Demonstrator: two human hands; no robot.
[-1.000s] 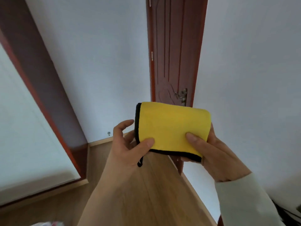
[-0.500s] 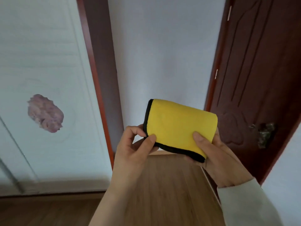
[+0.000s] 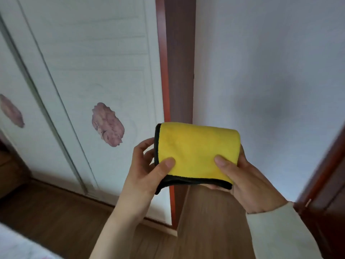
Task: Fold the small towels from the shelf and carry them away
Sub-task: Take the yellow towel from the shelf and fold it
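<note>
Folded yellow towel (image 3: 196,152) held in mid-air before the wall (image 3: 261,71); left hand (image 3: 147,172) and right hand (image 3: 248,182) each grip by pinching a lower corner. Risk: easing either thumb could let the fold open

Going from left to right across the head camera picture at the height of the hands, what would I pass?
first pink patch → second pink patch → left hand → folded yellow towel → right hand → dark brown door, blurred at the right edge.
</note>
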